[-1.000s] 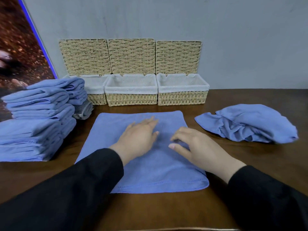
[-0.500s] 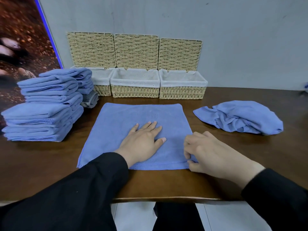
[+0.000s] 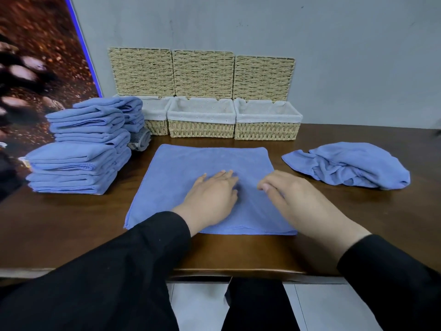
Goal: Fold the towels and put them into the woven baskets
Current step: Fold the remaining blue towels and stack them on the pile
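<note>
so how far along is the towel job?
Done: a stack of folded towels sits on the left of the table. In hand: both hands, left hand and right hand, rest on the flat towel, not folded small yet. Left: the crumpled towel on the right, and nothing shows in the middle basket or right basket.

The dark brown wooden desk [image 3: 310, 223] carries a flat, spread-out blue towel [image 3: 191, 163] in the middle. At the left stand stacks of folded blue towels [image 3: 78, 151], and a crumpled blue towel [image 3: 353, 168] lies at the right. At the back edge, against the wall, three woven straw baskets with white cloth lining [image 3: 201, 125] stand touching in a row, their lids upright.
</note>
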`<state>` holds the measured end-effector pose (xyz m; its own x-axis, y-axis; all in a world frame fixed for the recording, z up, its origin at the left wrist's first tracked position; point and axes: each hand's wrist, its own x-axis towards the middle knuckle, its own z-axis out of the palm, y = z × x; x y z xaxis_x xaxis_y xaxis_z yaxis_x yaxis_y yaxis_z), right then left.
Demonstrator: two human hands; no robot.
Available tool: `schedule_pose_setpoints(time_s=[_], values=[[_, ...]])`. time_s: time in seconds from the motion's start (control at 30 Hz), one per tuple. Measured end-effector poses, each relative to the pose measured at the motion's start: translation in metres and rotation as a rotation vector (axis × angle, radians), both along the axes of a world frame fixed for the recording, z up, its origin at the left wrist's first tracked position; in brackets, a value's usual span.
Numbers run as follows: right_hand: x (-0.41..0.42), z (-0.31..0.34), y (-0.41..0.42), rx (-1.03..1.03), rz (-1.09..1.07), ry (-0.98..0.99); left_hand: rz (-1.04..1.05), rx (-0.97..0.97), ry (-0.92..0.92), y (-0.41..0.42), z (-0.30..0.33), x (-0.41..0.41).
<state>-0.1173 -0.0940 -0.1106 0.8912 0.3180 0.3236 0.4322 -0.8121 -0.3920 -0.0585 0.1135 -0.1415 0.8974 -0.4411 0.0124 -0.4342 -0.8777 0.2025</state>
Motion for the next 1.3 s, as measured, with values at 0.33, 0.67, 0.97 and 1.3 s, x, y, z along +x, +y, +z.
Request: schedule_pose_setpoints(time_s=[0.33,0.67,0.97,1.3], values=[[-0.003,-0.050,0.035,-0.307,0.146,0.240,-0.089,0.087,-0.015,0.073,-0.022,-0.049],[-0.001,-0.050,0.045,-0.234,0.175,-0.006,-0.194,-0.174,-0.195,0.073,-0.025,-0.055],[-0.003,-0.038,0.030,-0.233,-0.085,0.007,0.164,-0.160,-0.323,0.106,-0.022,-0.055],[-0.001,-0.018,-0.014,0.439,-0.225,0.193,0.403,-0.719,-0.041,0.175,0.000,-0.048]])
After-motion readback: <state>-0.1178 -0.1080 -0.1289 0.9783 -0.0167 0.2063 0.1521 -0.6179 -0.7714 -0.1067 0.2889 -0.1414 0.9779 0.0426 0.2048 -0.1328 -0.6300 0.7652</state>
